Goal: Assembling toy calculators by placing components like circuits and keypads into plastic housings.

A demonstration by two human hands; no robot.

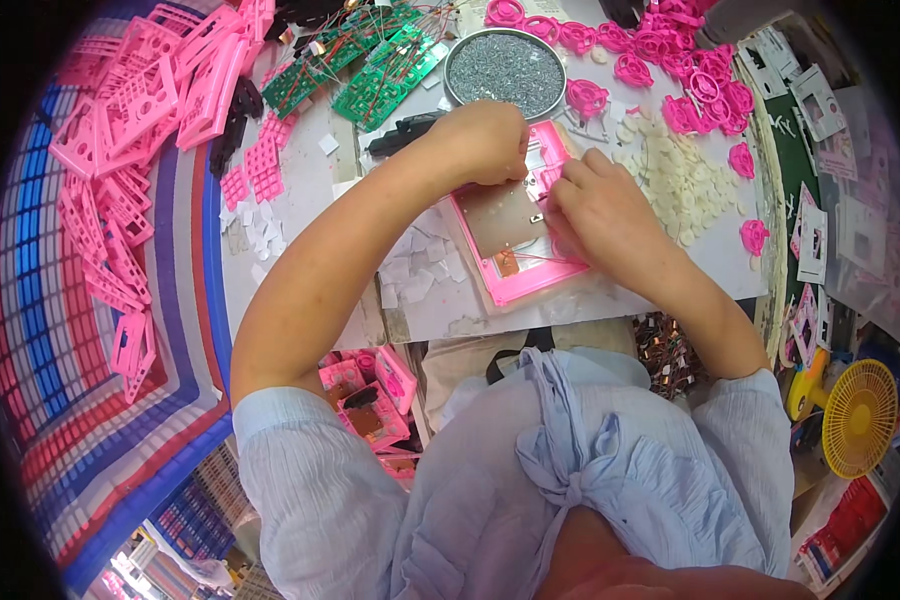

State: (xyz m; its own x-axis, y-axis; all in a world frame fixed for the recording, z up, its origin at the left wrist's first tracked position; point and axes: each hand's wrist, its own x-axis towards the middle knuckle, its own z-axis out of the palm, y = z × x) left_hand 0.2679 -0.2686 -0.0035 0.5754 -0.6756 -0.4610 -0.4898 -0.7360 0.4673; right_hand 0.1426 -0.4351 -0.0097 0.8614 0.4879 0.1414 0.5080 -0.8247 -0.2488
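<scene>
A pink plastic housing lies tilted on the worktable in front of me. Inside its frame sits a flat brownish board, with small metal parts and shiny silver areas beside it. My left hand is closed over the housing's top end, fingertips pinched together and pointing down into it. Whatever they hold is hidden. On the housing's right side, my right hand has its fingers bent around the edge, gripping it, with the fingertips inside the frame. Some of the fingers and the housing's right rim are covered by that hand.
A round tin of small grey screws stands behind the housing. Green circuit boards with wires lie at back left. Pink ring-shaped parts and cream discs are heaped right. Pink housings pile left; a yellow fan stands right.
</scene>
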